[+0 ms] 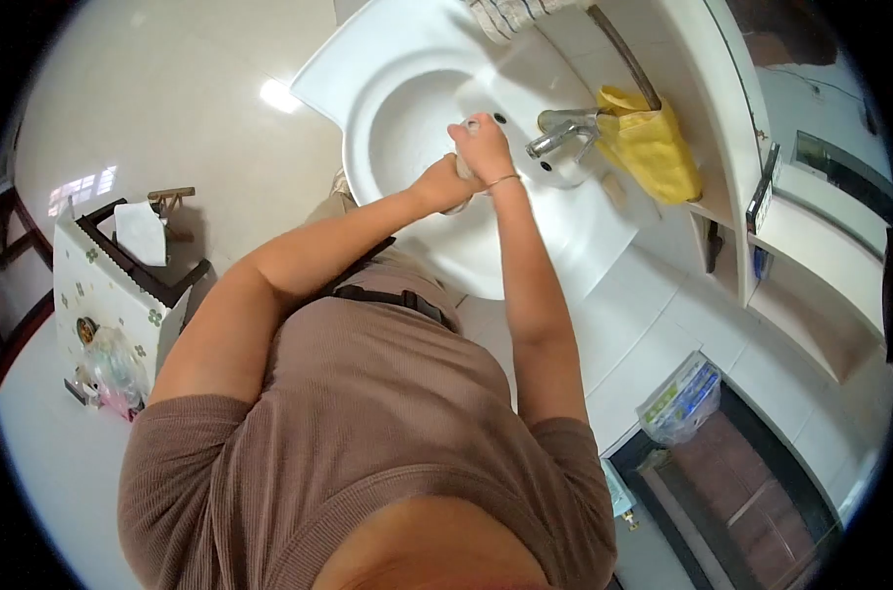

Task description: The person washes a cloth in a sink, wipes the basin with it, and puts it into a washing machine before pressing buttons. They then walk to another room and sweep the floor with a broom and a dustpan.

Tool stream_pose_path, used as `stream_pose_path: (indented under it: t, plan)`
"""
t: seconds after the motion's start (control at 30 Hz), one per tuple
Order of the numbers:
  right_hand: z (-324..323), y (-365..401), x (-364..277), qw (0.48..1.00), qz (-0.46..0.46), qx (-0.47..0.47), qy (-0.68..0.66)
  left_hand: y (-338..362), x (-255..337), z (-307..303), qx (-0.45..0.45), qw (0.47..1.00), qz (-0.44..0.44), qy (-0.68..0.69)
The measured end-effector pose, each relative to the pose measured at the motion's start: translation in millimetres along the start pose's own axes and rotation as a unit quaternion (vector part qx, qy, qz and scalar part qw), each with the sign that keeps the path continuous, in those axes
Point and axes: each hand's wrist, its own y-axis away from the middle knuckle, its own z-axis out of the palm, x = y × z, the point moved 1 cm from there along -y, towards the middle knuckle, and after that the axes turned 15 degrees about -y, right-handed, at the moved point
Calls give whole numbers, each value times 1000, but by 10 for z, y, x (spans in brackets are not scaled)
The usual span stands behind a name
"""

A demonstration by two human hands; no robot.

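Over the sink (397, 128), the left hand (440, 186) and right hand (486, 152) are curled around a pale thing (464, 168), mostly hidden, its kind unclear.

A whitish object (463, 167), mostly hidden and too unclear to identify, is clasped between the left hand (441, 184) and right hand (486, 149), toward four o'clock over the white basin (399, 128).

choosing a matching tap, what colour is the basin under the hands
The basin is white, clearest in the head view.
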Motion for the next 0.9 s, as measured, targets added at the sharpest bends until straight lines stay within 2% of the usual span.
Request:
stream_pose_path:
  t: [0.03,0.07,0.1,0.13,0.17,0.2,0.23,0.27,0.3,0.33,0.37,0.4,0.47,0.5,0.57,0.6,0.63,0.67,0.73,0.77,0.8,0.87,0.9]
  plan:
    - [-74,-7,39,994,24,-43,-100,69,114,-123,-4,1000,1,-3]
    - [-192,13,86,994,25,-39,-104,105,232,-263,-118,990,-41,71]
    - [-318,46,109,941,52,-119,-311,146,396,-406,-227,960,-82,144]
    - [-418,76,116,840,74,-193,-501,183,525,-496,-227,960,-80,140]
    - [-477,96,141,812,51,-221,-537,243,648,-540,-278,919,-111,254]
    - [-475,138,105,812,48,-220,-538,287,754,-565,-325,862,-140,364]
    - [-448,213,31,743,38,-226,-629,320,843,-558,-380,802,-129,442]
    - [-411,284,-39,664,27,-230,-711,373,932,-552,-381,802,-129,442]
    - [-355,331,-105,664,26,-230,-711,451,1044,-542,-440,722,-138,515]
    - [-304,369,-190,614,-71,-247,-746,517,1126,-523,-492,633,-145,580]
    - [-277,405,-247,555,-166,-260,-773,561,1161,-493,-497,612,-139,599]
    - [-259,437,-259,555,-166,-260,-773,596,1186,-487,-497,613,-139,599]
    - [-264,486,-256,438,-237,-204,-843,635,1242,-506,-450,578,-145,665]
    - [-263,494,-244,414,-272,-241,-835,625,1251,-516,-449,579,-146,665]
    - [-250,518,-198,431,-283,-255,-818,598,1272,-545,-442,555,-54,703]
    - [-247,560,-204,448,-293,-269,-800,619,1301,-542,-442,554,-54,704]
    - [-263,646,-207,514,-250,-160,-805,644,1345,-539,-421,571,-54,703]
    - [-271,641,-205,515,-249,-161,-804,663,1370,-537,-399,587,-53,702]
    - [-287,656,-301,417,-218,-257,-844,682,1297,-482,-396,602,-63,691]
    - [-348,693,-317,463,-161,-197,-849,696,1259,-459,-394,616,-76,678]
    - [-389,701,-332,464,-159,-198,-849,707,1260,-473,-393,615,-76,679]
    - [-452,703,-333,506,-74,-156,-845,722,1279,-518,-395,623,-81,670]
    - [-497,735,-384,507,-72,-156,-845,717,1262,-514,-395,622,-81,671]
